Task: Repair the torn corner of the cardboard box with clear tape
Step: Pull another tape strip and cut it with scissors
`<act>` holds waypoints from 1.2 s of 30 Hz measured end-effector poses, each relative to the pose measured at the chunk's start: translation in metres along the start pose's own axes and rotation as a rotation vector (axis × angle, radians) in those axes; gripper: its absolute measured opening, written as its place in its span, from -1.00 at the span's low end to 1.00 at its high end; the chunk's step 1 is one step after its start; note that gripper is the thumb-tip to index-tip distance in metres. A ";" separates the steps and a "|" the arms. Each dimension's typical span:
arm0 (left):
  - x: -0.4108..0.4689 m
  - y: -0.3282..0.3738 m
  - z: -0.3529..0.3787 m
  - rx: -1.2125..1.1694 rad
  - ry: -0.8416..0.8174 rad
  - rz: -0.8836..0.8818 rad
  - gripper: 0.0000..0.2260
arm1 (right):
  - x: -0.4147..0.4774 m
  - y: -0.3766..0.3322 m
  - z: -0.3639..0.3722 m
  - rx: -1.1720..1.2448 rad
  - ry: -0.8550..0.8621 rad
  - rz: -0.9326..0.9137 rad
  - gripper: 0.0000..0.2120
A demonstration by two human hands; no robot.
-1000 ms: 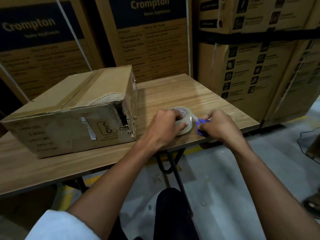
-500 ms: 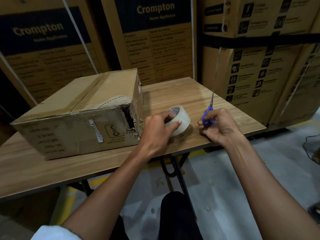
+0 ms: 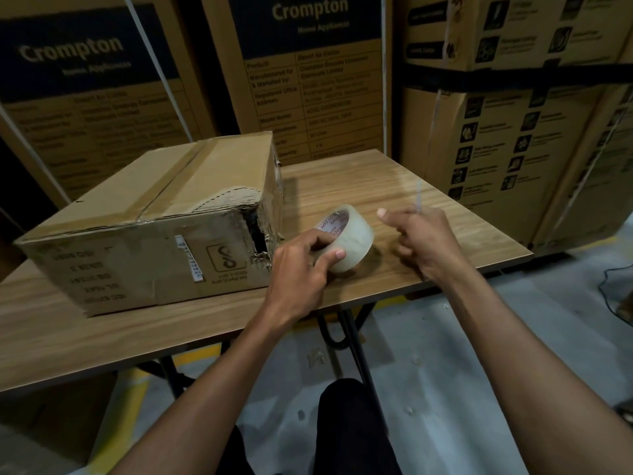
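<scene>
A worn cardboard box (image 3: 164, 207) lies on the wooden table (image 3: 370, 176), its near right corner torn open (image 3: 257, 236). Just right of that corner my left hand (image 3: 301, 265) grips a roll of clear tape (image 3: 358, 236), tilted up on its edge against the table. My right hand (image 3: 426, 241) hovers beside the roll with the forefinger pointing at it. A thin scissors blade (image 3: 418, 198) sticks up, blurred, from that hand; the handles are hidden in the fist.
Tall printed cartons (image 3: 308, 80) stand stacked behind the table and at the right (image 3: 507, 138). The table's near edge and right corner (image 3: 527, 255) are close to my hands. Below are the grey floor, the black table legs (image 3: 349, 334) and my dark-trousered knee (image 3: 346, 423).
My left hand has lifted the tape roll off its flat side and tipped it up. My right hand picked up the scissors, raised them and moved closer to the roll.
</scene>
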State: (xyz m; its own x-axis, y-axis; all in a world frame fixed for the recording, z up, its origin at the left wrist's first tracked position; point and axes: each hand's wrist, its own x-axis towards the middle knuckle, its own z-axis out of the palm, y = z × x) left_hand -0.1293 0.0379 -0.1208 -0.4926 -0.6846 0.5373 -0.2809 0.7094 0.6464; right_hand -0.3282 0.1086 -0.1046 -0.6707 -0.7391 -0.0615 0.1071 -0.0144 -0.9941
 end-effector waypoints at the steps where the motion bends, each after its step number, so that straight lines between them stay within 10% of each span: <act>1: -0.001 -0.001 0.001 -0.003 0.016 -0.001 -0.94 | 0.000 0.003 0.004 -0.147 -0.002 -0.070 -0.73; 8: -0.001 -0.002 0.003 0.001 0.059 -0.003 -0.93 | -0.023 0.005 0.018 -0.526 0.002 -0.288 -0.59; 31: -0.001 -0.004 0.003 -0.140 -0.002 -0.063 -0.90 | -0.034 0.009 0.030 -0.412 0.129 -0.423 -0.84; 36: 0.010 0.002 0.009 -0.308 -0.054 -0.207 -0.83 | -0.044 0.008 0.040 -0.560 0.178 -0.708 -0.85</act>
State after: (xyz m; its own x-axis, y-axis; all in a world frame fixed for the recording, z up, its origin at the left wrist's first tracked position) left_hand -0.1419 0.0344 -0.1190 -0.4960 -0.7929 0.3539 -0.1227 0.4675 0.8755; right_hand -0.2685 0.1146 -0.1063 -0.5518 -0.5670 0.6116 -0.7118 -0.0619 -0.6996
